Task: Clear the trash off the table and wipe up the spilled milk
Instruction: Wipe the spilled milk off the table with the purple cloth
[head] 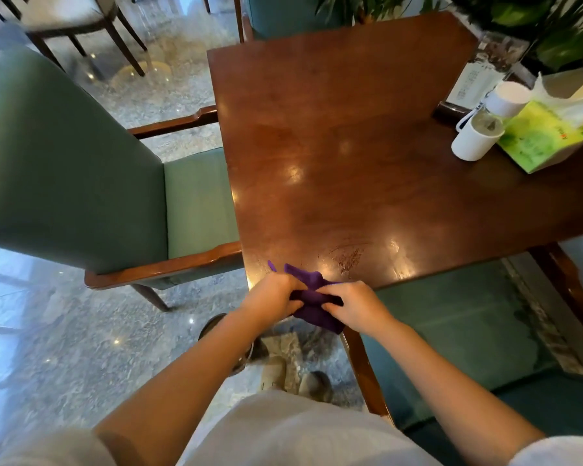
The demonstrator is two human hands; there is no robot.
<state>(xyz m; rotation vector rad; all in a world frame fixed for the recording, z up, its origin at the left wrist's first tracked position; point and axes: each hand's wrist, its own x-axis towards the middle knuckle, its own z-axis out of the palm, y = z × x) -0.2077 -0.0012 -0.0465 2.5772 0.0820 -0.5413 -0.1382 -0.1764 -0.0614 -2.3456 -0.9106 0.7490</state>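
Both hands, left hand (272, 295) and right hand (354, 304), have fingers curled tight around the bunched purple cloth (312, 299) at the worktop (350, 163) edge.

Not much to read here tbh. The green tissue box (542, 140) at the far right of the table has a tiny red mark on its top, way too small and blurry to make out. Behind it, the upright white card (472, 83) carries faint rows of print, but none of it's legible either.
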